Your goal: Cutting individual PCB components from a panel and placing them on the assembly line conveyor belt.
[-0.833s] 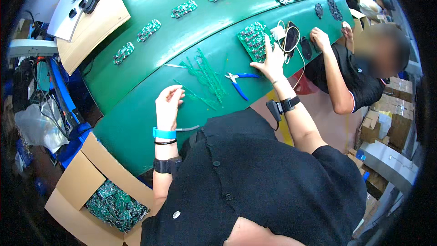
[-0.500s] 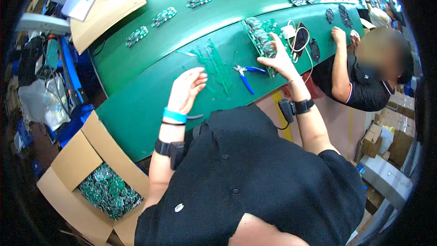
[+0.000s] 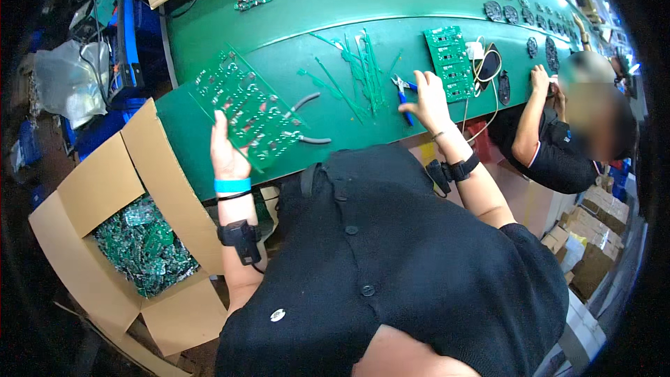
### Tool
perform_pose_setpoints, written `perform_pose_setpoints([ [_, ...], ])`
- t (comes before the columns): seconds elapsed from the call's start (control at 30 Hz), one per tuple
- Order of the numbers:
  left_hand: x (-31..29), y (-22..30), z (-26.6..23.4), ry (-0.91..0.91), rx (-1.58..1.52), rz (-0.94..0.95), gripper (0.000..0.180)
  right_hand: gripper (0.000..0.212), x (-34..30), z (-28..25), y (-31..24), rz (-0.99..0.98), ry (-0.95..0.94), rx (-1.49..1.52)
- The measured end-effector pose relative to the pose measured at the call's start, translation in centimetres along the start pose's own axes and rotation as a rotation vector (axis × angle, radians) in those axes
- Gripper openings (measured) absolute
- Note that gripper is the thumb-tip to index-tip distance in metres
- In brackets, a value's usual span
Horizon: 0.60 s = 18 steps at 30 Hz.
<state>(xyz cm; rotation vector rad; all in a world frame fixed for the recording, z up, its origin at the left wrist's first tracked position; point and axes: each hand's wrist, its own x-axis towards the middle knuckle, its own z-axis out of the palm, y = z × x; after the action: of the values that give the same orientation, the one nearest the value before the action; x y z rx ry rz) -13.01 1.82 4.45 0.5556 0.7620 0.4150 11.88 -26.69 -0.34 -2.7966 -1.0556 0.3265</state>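
My left hand (image 3: 227, 156) is raised over the near edge of the green table (image 3: 209, 63) and grips a green circuit board panel (image 3: 248, 108) by its lower edge, holding it tilted. My right hand (image 3: 427, 100) rests on the table with fingers spread, its fingertips at the blue-handled pliers (image 3: 403, 91). Just right of that hand a second green circuit board (image 3: 450, 63) lies flat. A loose pile of thin green strips (image 3: 356, 73) lies between my hands.
An open cardboard box (image 3: 84, 188) full of green boards (image 3: 143, 248) stands low at my left. Small boards line the table's far side. A co-worker in black (image 3: 558, 157) sits at the right beside cables and a dark oval part (image 3: 488, 66). Stacked cartons (image 3: 593, 251) sit lower right.
My left hand, empty on the table before, now holds a board panel lifted up. My right hand has come off the flat board and moved left to the pliers.
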Motion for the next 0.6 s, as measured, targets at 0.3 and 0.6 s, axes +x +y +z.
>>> perform_pose_setpoints([
  [0.3,-1.3,-2.4,2.6,0.079,-0.003,-0.037,0.046,0.043,-2.3,2.6,1.4,0.264,0.153,0.379],
  [0.6,-2.4,-2.1,5.6,-0.398,0.015,-0.056,0.045,0.052,-0.8,-10.6,-11.6,-0.517,0.326,0.336],
])
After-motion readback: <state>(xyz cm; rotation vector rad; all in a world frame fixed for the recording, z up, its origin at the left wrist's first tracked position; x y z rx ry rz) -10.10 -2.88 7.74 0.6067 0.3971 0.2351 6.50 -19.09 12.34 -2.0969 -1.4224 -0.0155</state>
